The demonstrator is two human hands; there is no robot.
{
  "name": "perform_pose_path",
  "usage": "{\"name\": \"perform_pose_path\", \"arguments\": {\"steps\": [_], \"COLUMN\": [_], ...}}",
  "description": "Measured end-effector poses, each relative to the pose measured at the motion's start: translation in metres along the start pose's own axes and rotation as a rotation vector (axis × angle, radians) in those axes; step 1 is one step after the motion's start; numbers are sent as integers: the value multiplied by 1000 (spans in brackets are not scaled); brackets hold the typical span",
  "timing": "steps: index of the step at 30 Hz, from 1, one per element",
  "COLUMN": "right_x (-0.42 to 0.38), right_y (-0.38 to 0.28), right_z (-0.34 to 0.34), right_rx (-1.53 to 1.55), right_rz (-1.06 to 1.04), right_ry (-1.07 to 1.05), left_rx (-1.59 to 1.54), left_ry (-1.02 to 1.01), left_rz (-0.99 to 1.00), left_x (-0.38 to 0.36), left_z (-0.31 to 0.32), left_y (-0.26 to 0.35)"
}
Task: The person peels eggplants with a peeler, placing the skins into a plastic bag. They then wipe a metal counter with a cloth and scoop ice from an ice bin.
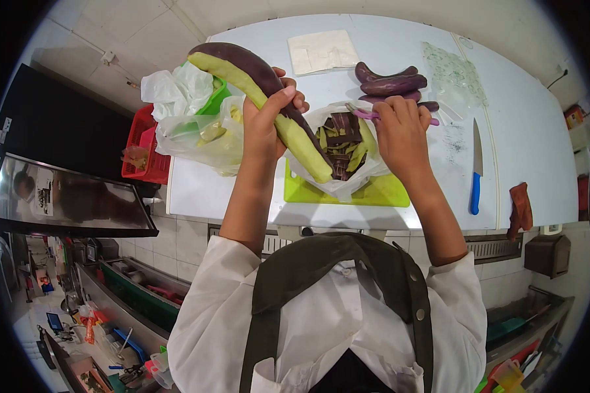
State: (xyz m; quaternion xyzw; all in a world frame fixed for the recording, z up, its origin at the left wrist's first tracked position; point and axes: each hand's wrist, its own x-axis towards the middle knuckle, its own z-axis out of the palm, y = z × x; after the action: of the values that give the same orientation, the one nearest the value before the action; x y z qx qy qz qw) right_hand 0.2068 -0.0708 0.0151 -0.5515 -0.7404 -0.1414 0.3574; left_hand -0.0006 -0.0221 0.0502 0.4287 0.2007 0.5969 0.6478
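No writing can be read anywhere on the white table [537, 150]. At the left a red basket [144, 147] and a green basket [215, 98] stand by a clear bag of peelings [206, 137], and beside them the left hand [265, 124] is wrapped tight around a long eggplant [262, 85], held slanted above the table, its skin half stripped to pale yellow-green flesh with one dark purple strip left. To the right, the right hand [400, 131] is closed on a purple-handled peeler [367, 114] over a bag of peel scraps [341, 147] on a green cutting board [373, 191]; further right lie whole eggplants [393, 84] and a blue-handled knife [476, 170].
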Motion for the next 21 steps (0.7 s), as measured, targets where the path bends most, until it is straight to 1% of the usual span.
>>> {"name": "perform_pose_path", "arguments": {"steps": [4,6,7,9,12,13,14,15,16,19,20,21], "right_x": [-7,-7,-8,-1,9,11,11,13,19,27,28,28], "right_y": [7,10,9,4,-9,-13,-18,-22,-34,-64,-70,-75], "right_z": [10,14,13,9,-2,-9,-18,-26,-31,-41,-36,-31], "right_rx": [-34,-63,21,195,967,1012,1052,1087,1003,721,580,488], "right_rz": [-72,-98,-47,42,260,294,330,366,307,360,273,246], "right_ry": [114,158,131,91,76,-59,-191,-323,-331,-413,-318,-246], "left_rx": [20,-26,-49,-79,-125,-142,-137,-143,-150,-110,-86,-24], "left_ry": [13,54,79,60,70,71,18,23,27,42,49,58], "left_rz": [-33,-22,-21,-65,-97,-105,-101,-97,-92,-82,-81,-31], "left_x": [-2,0,-1,1,0,1,4,3,3,3,2,1], "left_z": [-1,-1,-1,-5,-13,-15,-21,-22,-22,-24,-25,-24], "left_y": [7,7,6,3,2,1,-2,-3,-4,-6,-6,-6]}}
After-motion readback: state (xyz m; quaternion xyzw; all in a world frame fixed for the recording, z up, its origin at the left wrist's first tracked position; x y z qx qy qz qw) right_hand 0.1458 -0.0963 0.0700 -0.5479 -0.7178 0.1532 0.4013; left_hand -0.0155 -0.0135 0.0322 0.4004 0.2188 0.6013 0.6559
